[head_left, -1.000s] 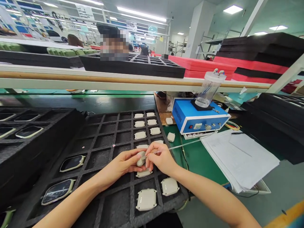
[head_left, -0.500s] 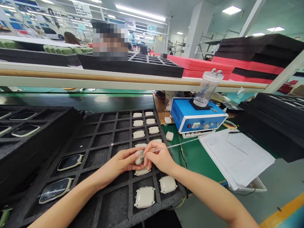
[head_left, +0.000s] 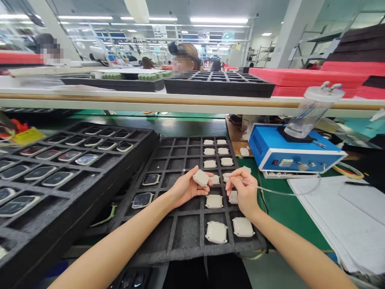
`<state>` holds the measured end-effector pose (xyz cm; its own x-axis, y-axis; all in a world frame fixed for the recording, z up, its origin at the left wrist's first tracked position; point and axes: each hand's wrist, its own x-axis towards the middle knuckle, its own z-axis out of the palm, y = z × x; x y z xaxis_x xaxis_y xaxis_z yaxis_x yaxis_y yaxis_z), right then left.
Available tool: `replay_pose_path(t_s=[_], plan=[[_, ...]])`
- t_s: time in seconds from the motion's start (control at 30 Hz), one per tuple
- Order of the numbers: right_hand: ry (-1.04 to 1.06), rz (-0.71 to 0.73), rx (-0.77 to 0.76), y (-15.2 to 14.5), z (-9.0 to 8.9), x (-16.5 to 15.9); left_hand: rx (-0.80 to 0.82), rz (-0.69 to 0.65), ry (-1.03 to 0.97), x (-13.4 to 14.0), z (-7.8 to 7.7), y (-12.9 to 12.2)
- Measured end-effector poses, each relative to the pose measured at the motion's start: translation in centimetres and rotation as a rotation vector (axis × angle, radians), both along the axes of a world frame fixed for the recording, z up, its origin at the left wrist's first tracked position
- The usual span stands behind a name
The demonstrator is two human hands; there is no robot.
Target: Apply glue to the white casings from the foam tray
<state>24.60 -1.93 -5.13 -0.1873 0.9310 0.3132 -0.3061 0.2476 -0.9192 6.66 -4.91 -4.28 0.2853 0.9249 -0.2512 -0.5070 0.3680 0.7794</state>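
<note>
Above the tray [head_left: 186, 230], between its side edges, a watch case [head_left: 201, 178], probably light, stiff and best gripped by its rim, is pinched by fingers of the left hand [head_left: 183, 188], a tube [head_left: 279, 192] by the right hand [head_left: 246, 194].

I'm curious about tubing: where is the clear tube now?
In the head view, right of centre, the clear tube runs from the right hand over the green mat and papers, curving toward the blue machine.
</note>
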Motion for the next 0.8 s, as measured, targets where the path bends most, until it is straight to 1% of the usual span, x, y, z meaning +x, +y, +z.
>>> replay_pose_path(t_s=[0.07, 0.17, 0.27, 0.37, 0.47, 0.57, 0.63, 0.73, 0.8], plan=[[-0.003, 0.019, 0.001, 0.1, -0.2, 0.0, 0.005, 0.010, 0.015, -0.2, -0.1, 0.0], [-0.002, 0.042, 0.000, 0.2, -0.3, 0.0, 0.018, -0.006, 0.095, -0.5, -0.1, -0.1], [-0.006, 0.043, 0.000, 0.5, -0.5, 0.0, 0.030, -0.008, 0.182, -0.7, 0.3, -0.3], [-0.007, 0.044, -0.009, 0.6, -0.7, -0.1, 0.040, -0.016, 0.216, -0.9, 1.6, -1.4], [-0.014, 0.055, -0.025, 0.6, -0.8, -0.1, 0.072, -0.063, 0.266, -1.5, 3.7, -3.5], [-0.024, 0.082, -0.039, 0.5, -0.8, -0.1, 0.089, -0.119, 0.441, -2.5, 5.3, -6.1], [-0.027, 0.102, -0.043, 0.4, -0.8, -0.2, 0.083, -0.148, 0.630, -3.0, 5.7, -7.6], [-0.025, 0.118, -0.041, 0.3, -0.8, -0.2, 0.100, -0.168, 0.896, -3.0, 5.3, -9.0], [-0.031, 0.126, -0.045, 0.2, -0.8, -0.2, 0.127, -0.183, 0.996, -2.5, 4.7, -9.7]])
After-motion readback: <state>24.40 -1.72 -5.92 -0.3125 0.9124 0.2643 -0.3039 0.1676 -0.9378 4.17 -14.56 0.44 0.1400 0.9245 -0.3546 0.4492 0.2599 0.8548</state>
